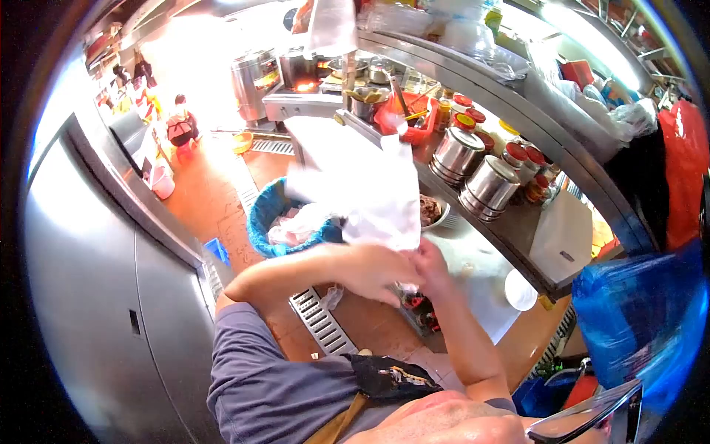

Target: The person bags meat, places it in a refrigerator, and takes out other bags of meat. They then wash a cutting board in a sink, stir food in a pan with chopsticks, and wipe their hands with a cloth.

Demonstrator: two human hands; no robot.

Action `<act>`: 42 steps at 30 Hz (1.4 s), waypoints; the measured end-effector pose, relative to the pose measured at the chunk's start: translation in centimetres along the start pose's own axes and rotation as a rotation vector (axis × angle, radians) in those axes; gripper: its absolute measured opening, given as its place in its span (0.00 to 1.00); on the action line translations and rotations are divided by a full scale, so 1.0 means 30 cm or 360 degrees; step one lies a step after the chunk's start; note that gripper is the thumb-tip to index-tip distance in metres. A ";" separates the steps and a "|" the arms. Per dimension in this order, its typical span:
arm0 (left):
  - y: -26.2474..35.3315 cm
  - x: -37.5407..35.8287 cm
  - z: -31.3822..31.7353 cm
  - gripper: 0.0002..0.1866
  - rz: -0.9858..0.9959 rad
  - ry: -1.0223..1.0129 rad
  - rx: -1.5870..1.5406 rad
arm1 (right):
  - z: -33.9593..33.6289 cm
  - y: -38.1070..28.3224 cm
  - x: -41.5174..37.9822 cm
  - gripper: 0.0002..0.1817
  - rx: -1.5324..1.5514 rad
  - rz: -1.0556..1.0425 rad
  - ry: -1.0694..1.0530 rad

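A white plastic bag (pixel 381 196), smeared by motion and very bright, spreads upward in front of me. At its lower edge my right hand (pixel 430 268) is closed on it. Close beside, almost touching it, my left hand (pixel 366 272) lies across under the bag; its blurred fingers do not show clearly what they grip. Behind the bag stands a blue-lined bin (pixel 259 222) with pale, crumpled plastic inside. A bowl of brownish food (pixel 431 211) is partly hidden by the bag's right side.
Steel canisters (pixel 490 185) and red-lidded jars (pixel 515 153) line the shelf on the right, near a red basket (pixel 418 127). A white round container (pixel 521 289) sits on the steel counter (pixel 473 259). Floor drains (pixel 323 322) cross the tiles. Steel cabinet doors (pixel 89 296) stand left. A stove (pixel 303 103) is farther back.
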State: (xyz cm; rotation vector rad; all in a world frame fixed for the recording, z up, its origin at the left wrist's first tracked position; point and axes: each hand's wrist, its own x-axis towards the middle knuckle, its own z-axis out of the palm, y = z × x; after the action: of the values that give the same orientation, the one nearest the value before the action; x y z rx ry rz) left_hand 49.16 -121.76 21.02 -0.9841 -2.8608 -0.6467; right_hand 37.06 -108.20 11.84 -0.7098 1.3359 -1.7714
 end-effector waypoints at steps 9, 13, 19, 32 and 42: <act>-0.899 0.180 -0.839 0.15 -0.0848 0.0893 0.0866 | -0.456 0.517 -0.648 0.15 -0.1209 0.0598 0.0751; -1.029 0.207 -0.934 0.14 -0.0640 0.0813 0.1078 | -0.547 0.670 -0.982 0.19 -0.1316 0.0512 0.1288; -1.139 0.198 -1.009 0.12 -0.0689 0.0887 0.1428 | -0.512 0.664 -1.211 0.25 -0.1029 0.0768 0.1742; -1.137 -0.252 -0.641 0.14 -0.1002 0.1144 0.1863 | -0.586 0.815 -1.358 0.20 -0.0224 0.0746 0.1885; 0.074 0.494 1.166 0.14 -0.0896 -0.0001 -0.0626 | -0.744 0.608 -1.709 0.15 -0.0293 0.0390 0.2337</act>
State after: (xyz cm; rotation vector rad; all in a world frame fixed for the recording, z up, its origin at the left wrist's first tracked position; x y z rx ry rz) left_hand 41.79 -97.56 -7.41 -0.1639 -3.0760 -1.2781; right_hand 50.95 -55.71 -10.78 0.9063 2.3325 -1.9262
